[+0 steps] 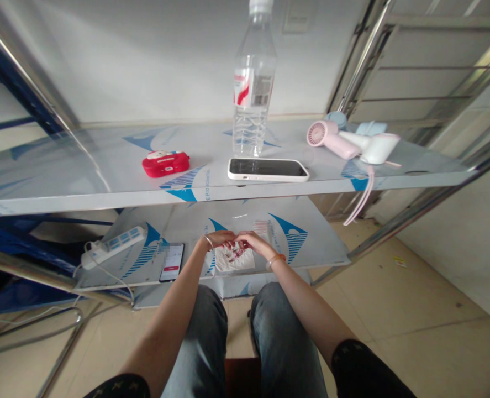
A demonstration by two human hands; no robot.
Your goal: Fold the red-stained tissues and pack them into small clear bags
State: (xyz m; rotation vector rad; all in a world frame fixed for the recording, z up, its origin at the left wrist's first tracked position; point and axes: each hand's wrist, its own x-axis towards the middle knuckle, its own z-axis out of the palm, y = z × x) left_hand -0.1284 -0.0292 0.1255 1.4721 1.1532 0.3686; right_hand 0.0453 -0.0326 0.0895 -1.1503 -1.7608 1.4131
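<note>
hands: left hand [220, 240] and right hand [251, 241] both pinching the packet [235, 257], lower shelf [311, 243] front edge
print: red, too blurry to read

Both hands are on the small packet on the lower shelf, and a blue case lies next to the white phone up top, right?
Not quite: in the head view the case beside the white phone is red, not blue. The left hand and right hand do meet over the small packet on the lower shelf.

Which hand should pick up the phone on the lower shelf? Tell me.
Left. The left hand sits on the small packet beside the right hand, and the phone lies on the left hand's side, so probably an uncrossed reach.
</note>
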